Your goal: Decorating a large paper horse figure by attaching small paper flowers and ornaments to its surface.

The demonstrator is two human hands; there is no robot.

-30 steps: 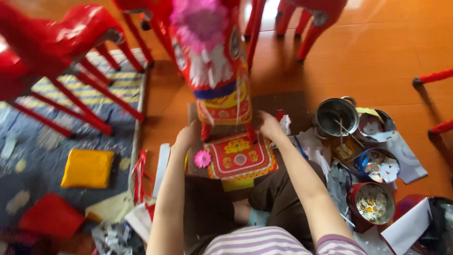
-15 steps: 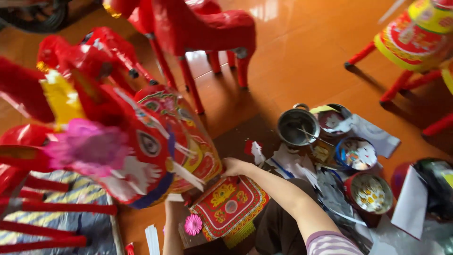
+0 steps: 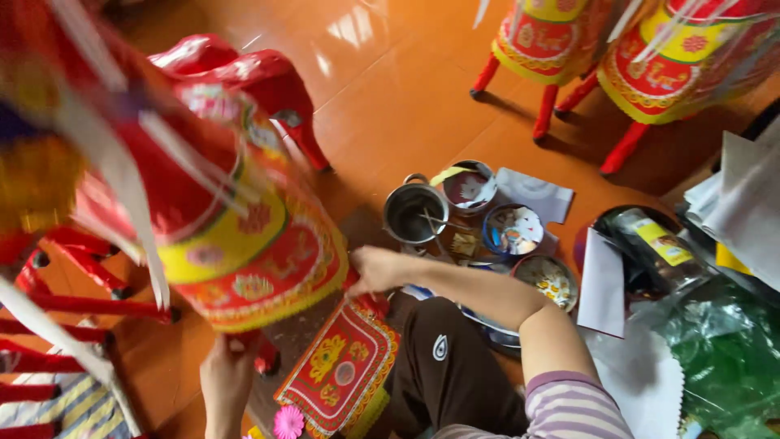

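Both hands closed on paper horse (image 3: 244, 244): right hand (image 3: 375, 271) at rear, left hand (image 3: 227, 375) gripping leg.

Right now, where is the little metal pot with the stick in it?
The metal pot stands on the orange floor near the middle of the head view, just beyond the right hand and left of the round paint dishes.

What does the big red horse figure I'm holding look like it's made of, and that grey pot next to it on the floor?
The horse figure looks like glossy coloured paper over a light frame: printed red and yellow panels, paper strips hanging off it, thin stick-like red legs. The frame material itself is hidden. Both the left hand and right hand grip it. The pot looks like dull grey metal, probably aluminium or steel, with a small side handle.
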